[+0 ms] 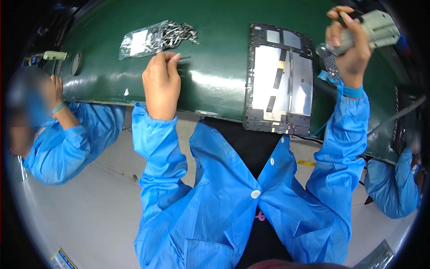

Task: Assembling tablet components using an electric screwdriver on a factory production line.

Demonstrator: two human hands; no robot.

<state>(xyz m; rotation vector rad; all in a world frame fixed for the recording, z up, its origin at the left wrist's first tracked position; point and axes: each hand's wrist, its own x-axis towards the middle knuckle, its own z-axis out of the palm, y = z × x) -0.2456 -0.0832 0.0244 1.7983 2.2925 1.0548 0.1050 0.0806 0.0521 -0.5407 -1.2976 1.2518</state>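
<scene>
Dark sliver (186, 57) over the green counter (219, 40), near a clear bag (139, 42) and small metallic pieces (179, 35): our left hand (161, 85) has thumb and forefinger together, seemingly clamped on it, and we judge it light, easily dropped, best pinched near one end. Our right hand (354, 51) has its fingers curled round a pale grey device (380, 29), likely stiff and heavier, so we favour a full grip on its rounded part.

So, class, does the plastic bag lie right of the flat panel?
No, the plastic bag lies on the green table, to the left of the flat panel.
</scene>
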